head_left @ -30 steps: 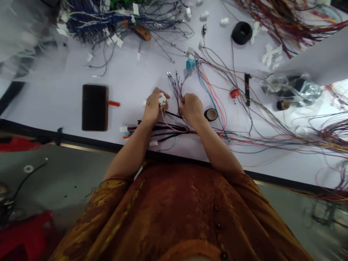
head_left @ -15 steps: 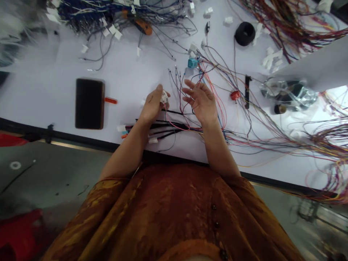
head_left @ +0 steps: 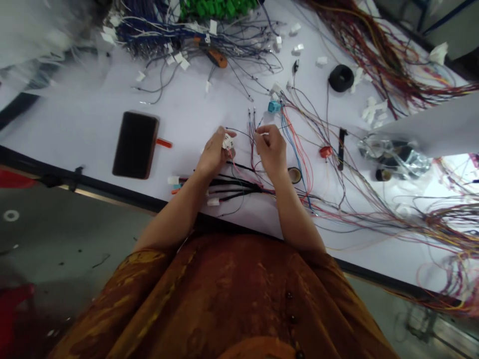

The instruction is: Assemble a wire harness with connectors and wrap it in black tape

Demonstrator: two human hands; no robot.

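Left hand clamped on small white connector, pink wire leading from it. Right hand pinching thin dark wire, apparently. Loose wire ends remain unattached; black wire bundle lies below.

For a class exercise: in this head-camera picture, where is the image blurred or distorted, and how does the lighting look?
In the head view, light falls bright and fairly even on the white work table; pale blur smears the top left corner; a pale out-of-focus shape crosses the right; wide-angle distortion bends the table edge; the left hand stays fairly sharp.
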